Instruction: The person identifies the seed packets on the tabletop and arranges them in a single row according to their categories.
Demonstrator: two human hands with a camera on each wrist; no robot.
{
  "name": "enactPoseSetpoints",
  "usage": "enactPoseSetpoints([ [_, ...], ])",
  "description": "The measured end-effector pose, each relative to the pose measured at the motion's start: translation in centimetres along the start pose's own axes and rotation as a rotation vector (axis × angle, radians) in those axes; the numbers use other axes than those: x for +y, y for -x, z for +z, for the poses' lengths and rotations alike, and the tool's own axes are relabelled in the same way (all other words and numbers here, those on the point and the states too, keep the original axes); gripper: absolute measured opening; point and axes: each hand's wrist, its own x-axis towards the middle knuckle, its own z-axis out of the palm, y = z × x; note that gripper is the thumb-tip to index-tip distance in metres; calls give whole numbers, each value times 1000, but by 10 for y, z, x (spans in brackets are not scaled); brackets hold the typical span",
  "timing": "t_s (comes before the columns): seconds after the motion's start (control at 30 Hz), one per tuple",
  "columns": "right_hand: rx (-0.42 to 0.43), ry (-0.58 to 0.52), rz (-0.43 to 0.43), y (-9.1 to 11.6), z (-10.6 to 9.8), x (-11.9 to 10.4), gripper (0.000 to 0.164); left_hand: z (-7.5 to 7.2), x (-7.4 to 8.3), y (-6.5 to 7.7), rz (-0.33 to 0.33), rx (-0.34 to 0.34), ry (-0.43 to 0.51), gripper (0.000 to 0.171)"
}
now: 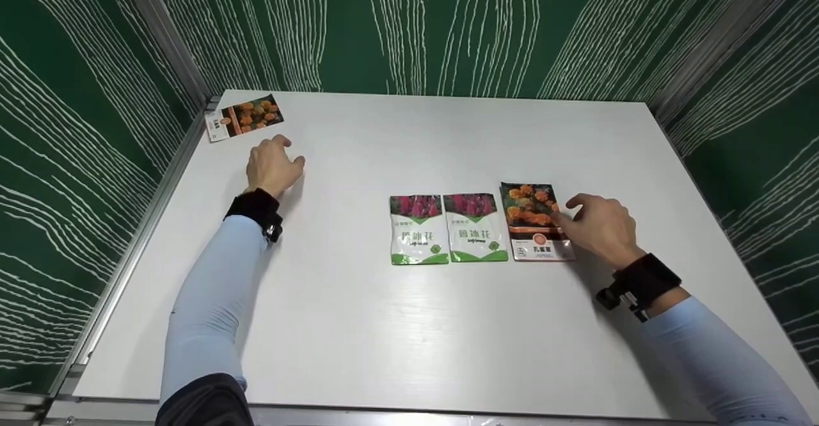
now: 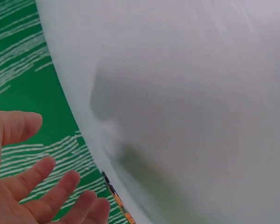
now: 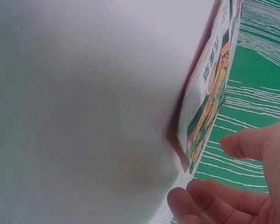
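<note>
An orange-flower seed packet [image 1: 253,117] lies at the table's far left corner. Just below it my left hand [image 1: 273,167] hovers with fingers spread and nothing in its grasp; only a sliver of a packet [image 2: 117,198] shows in the left wrist view. Toward the right lies another orange-flower seed packet [image 1: 534,218], perhaps with more beneath it. Beside its right edge is my right hand [image 1: 601,228], thumb and fingers parted, gripping nothing; whether a fingertip touches the packet [image 3: 207,102] I cannot tell. Two white-and-green seed packets [image 1: 419,231] [image 1: 476,228] with pink flowers lie to its left.
The white tabletop [image 1: 345,330] carries the packets. Green panels [image 1: 345,29] with white drip lines stand behind and at both sides, with a metal frame post [image 1: 163,29] at the back left corner.
</note>
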Motion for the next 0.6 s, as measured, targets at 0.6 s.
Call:
enactPoseSetpoints([
  [0.6, 11, -49, -55, 2, 1, -5, 42, 0, -25, -20, -53, -55, -152, 52],
])
